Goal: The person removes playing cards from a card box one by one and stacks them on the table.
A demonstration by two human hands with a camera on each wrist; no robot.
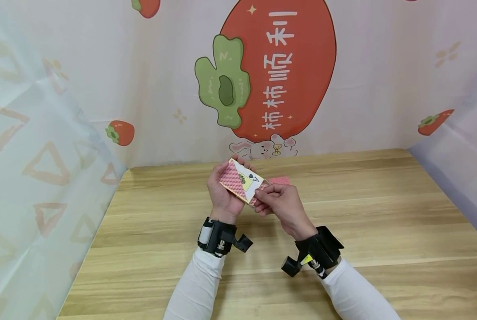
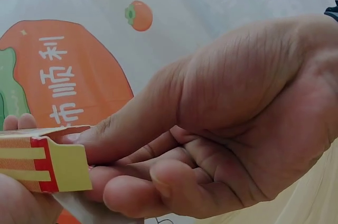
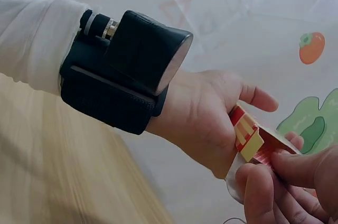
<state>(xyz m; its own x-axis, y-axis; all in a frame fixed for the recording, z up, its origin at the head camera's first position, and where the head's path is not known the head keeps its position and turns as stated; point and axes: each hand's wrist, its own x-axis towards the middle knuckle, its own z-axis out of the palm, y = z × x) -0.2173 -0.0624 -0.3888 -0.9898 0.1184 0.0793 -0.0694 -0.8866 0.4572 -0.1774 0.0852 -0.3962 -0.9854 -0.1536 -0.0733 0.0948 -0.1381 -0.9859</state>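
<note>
A card box [image 1: 238, 178] with a red-and-white pattern and an ace of spades on its face lies tilted in the left hand [image 1: 224, 195]. The left palm is under it, with the thumb along one edge and fingertips showing at the far side. At the box's open end, the right hand [image 1: 281, 204] pinches the red-backed playing cards [image 3: 264, 156] with thumb and fingers. Its thumb reaches into the mouth of the box in the right wrist view. A yellow end flap [image 2: 71, 167] sticks out beside that thumb. Below it a whitish flap [image 3: 235, 184] hangs from the box.
A red-patterned flat piece [image 1: 279, 180] lies on the wooden table [image 1: 150, 249] just behind the right hand. A printed cloth [image 1: 174, 80] with persimmon pictures rises at the table's back edge, and pale cloth hangs at both sides. Black camera straps circle both wrists.
</note>
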